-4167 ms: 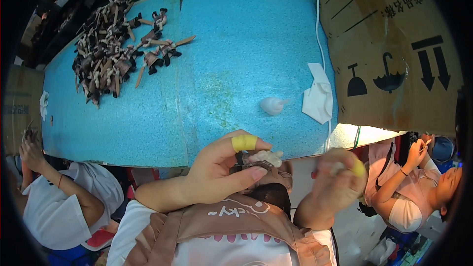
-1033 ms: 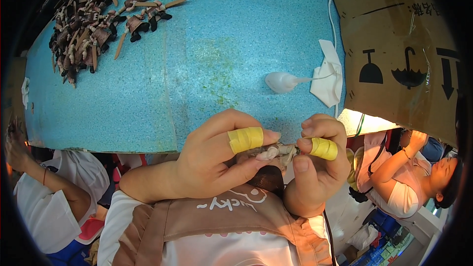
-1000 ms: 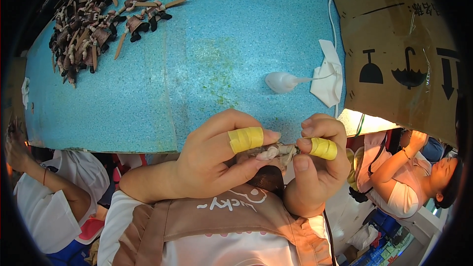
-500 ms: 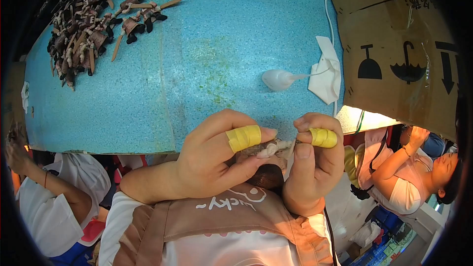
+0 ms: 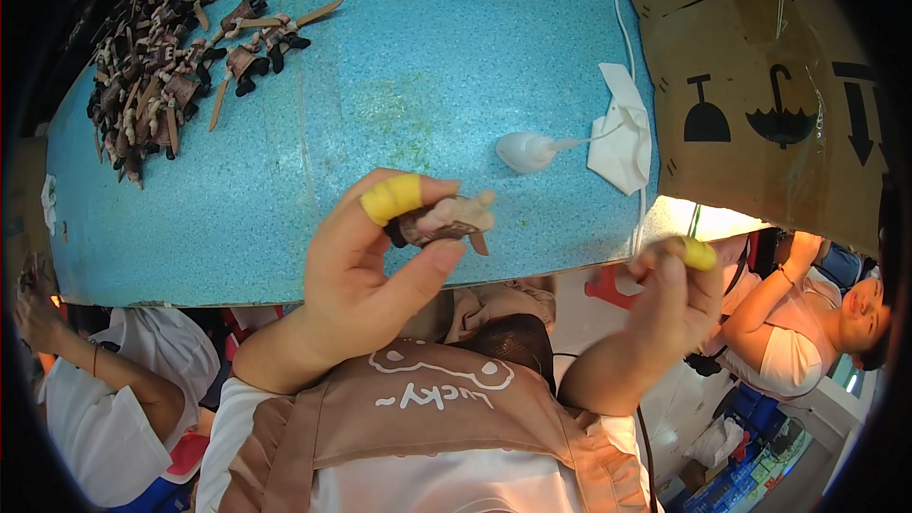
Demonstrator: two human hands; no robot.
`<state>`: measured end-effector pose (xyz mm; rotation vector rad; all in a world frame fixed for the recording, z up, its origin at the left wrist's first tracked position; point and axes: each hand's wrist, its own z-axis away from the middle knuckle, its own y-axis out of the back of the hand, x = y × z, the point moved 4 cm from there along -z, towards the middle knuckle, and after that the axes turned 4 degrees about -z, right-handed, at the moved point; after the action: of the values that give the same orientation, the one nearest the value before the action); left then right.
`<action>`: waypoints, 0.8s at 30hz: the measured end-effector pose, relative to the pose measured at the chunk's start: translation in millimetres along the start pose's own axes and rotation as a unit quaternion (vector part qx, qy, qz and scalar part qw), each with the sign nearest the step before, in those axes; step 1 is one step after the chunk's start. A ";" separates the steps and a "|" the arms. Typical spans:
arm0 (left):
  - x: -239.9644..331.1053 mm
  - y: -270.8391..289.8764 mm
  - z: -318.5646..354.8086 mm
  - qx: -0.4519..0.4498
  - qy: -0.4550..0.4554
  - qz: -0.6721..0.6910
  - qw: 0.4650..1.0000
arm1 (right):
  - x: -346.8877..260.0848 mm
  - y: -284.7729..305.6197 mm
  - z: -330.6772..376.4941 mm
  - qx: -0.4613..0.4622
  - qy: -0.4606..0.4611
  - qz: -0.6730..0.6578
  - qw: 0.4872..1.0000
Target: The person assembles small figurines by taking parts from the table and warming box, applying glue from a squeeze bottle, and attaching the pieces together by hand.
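Note:
My left hand (image 5: 366, 271), with a yellow band on the forefinger, pinches a small brown and beige toy figure (image 5: 442, 219) just over the near edge of the blue table (image 5: 446, 47). My right hand (image 5: 673, 290), also with a yellow band on one finger, is off to the right past the table's edge, fingers curled with nothing visible in them. A heap of similar small figures (image 5: 161, 57) lies at the table's far left.
A small white bulb-shaped piece (image 5: 524, 150) and a crumpled white cloth (image 5: 622, 129) lie on the table's right side beside a brown cardboard box (image 5: 760, 66). Other people sit at the left (image 5: 104, 399) and at the right (image 5: 817, 323).
My right hand has let go of the figure and moved away to the right and down. My left hand has lifted the figure a little over the table's edge.

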<state>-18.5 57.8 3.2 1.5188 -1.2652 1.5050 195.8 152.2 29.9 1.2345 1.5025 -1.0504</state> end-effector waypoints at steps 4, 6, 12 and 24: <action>3.7 13.5 -7.6 0.012 -0.045 0.013 0.999 | -31.2 56.0 -13.3 -0.118 -0.008 0.325 0.938; 3.3 16.9 -10.1 0.049 -0.021 0.015 0.998 | -35.2 63.8 -9.8 -0.133 0.054 0.510 0.848; 6.7 22.2 -7.6 0.088 -0.028 -0.008 0.996 | -3.7 -9.7 14.9 -0.540 -0.041 0.188 0.820; 34.8 58.6 31.0 0.103 -0.122 -0.013 0.987 | 38.6 -42.8 58.4 -0.534 -0.090 0.289 0.789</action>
<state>-66.1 3.4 22.4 1.8952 -1.2495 1.5051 156.8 98.6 -18.4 0.6250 1.1186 0.1595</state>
